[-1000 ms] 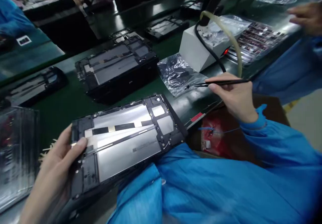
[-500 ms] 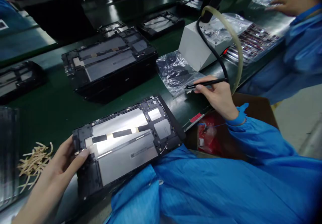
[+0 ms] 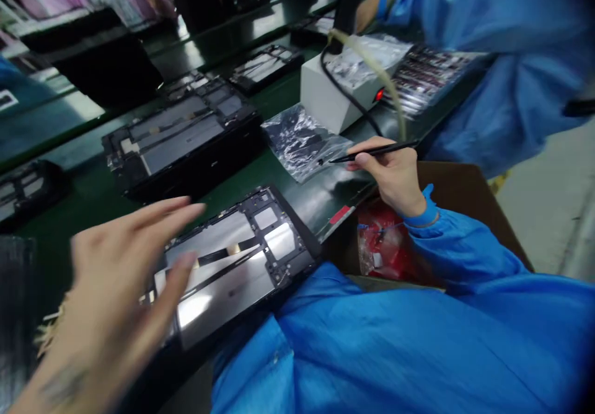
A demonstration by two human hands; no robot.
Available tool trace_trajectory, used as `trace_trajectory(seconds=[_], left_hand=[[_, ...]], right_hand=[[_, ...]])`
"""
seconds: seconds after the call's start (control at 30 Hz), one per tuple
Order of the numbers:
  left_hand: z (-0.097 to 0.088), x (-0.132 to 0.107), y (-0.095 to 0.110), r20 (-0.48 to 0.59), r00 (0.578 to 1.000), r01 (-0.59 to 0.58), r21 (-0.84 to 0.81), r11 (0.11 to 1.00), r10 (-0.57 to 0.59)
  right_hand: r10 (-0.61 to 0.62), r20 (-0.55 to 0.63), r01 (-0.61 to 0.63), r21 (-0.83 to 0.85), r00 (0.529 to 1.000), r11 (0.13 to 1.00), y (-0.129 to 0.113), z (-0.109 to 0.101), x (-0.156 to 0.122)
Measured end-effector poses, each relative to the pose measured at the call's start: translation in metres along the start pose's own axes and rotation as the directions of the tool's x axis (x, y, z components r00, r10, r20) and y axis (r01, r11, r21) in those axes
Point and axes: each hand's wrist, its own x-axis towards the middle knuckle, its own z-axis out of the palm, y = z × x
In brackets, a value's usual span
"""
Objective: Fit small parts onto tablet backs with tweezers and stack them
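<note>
Tablet chassis sits at the near edge of the green workbench, silvery inside facing up. Released and blurred, the left hand spreads its fingers over the chassis's left end, while the right hand grasps black tweezers, tips at the near side of a clear plastic bag.

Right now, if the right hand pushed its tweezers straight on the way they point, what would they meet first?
Probably the small dark piece on the clear plastic bag, just ahead of the tweezers; depth is unclear, so the right hand might carry them above it.
</note>
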Motion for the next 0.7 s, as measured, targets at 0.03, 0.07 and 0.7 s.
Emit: trace_trajectory(seconds=[0.03,0.07,0.7], left_hand=[[0.015,0.027,0.022,0.040,0.986,-0.164,-0.024,0.986,0.165],[0.033,0.054,0.045,0.084,0.941,-0.321,-0.087,0.943,0.328],[0.138,0.151,0.161,0.378,0.703,-0.132,-0.763,0.633,0.602]], right_hand=[[-0.028,-0.048,0.028,-0.007,0.998,1.000,-0.006,-0.011,-0.007],[-0.066,-0.097,0.062,-0.044,0.993,0.997,-0.013,-0.024,-0.015],[0.251,-0.787,0.229,0.441,0.564,0.868,0.042,-0.195,-0.059]])
